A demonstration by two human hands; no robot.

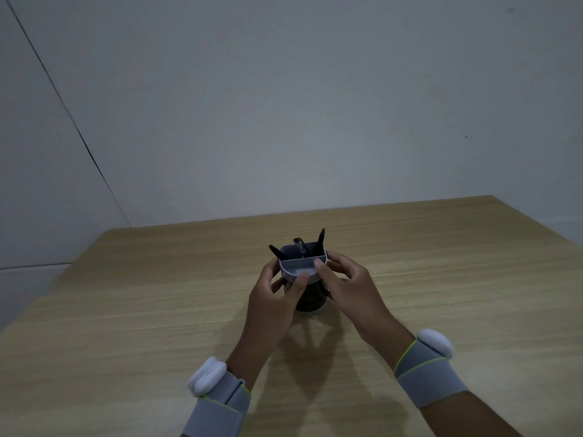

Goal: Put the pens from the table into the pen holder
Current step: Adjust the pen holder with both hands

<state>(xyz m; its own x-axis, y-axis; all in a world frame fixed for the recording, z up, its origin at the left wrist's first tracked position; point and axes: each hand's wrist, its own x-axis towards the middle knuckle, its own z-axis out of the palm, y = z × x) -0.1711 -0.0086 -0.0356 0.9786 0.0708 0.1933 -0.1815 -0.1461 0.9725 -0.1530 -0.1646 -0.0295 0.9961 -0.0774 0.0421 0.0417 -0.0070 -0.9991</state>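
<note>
1. Pale wood-grain desk (441, 279) is filling the lower half of the view, and a plain grey wall (315, 89) is rising behind it.
2. Round grey plastic pen holder (299, 268) with a dark lower body is standing upright near the middle of the desk. A straight divider is splitting its top into a near compartment and a far compartment.
3. Three dark pens are standing in the far compartment: one black pen (275, 251) is leaning out over the left rim, one pen with a shiny metal clip (300, 245) is sitting near the centre, and one black pen (321, 237) is poking up at the right rim.
4. Near compartment is showing only its pale inner floor.
5. Left hand (273, 302) is curling around the left side of the holder, thumb resting on the near rim, fingers wrapping the dark body below. Grip is closing on the holder.
6. Right hand (348, 285) is cupping the right side of the holder, thumb tip touching the near rim by the divider, fingers partly spread and bending around the far right edge.
7. Both wrists are wearing grey fabric bands with yellow-green trim (429, 373), each carrying a white rounded pod (435, 342).
8. Shadows of both forearms are falling on the desk between the wrists.
</note>
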